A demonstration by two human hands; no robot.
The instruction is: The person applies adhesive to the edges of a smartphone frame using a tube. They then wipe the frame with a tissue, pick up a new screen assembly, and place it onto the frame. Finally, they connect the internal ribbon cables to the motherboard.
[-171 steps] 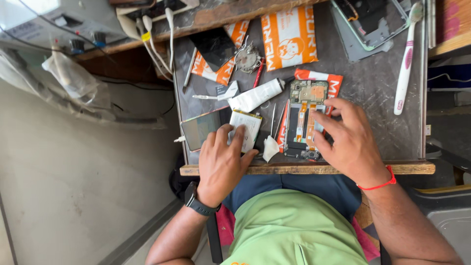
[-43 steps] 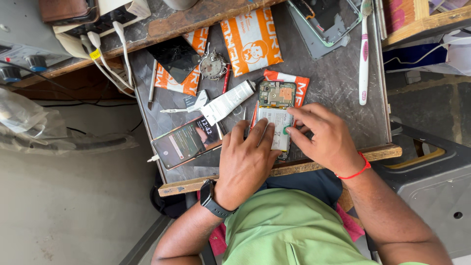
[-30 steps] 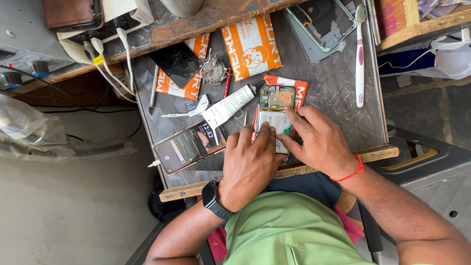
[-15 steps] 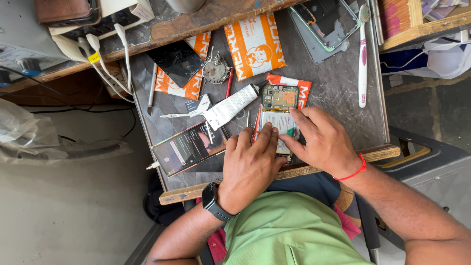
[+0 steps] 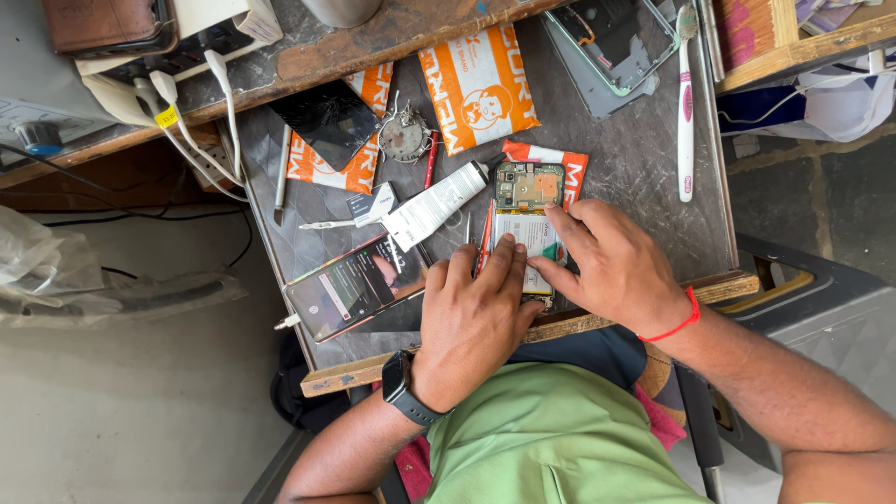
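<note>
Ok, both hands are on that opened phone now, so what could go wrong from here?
1. The opened phone lies near the bench's front edge; pressure from the left hand or right hand might push it off.
2. The glue tube lies close beside it and could get knocked.
3. The lit phone near the left wrist could be bumped.

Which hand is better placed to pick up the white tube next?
Probably the left hand: the white tube lies just above it, on its side. The right hand sits farther away, fingers on the opened phone.
</note>
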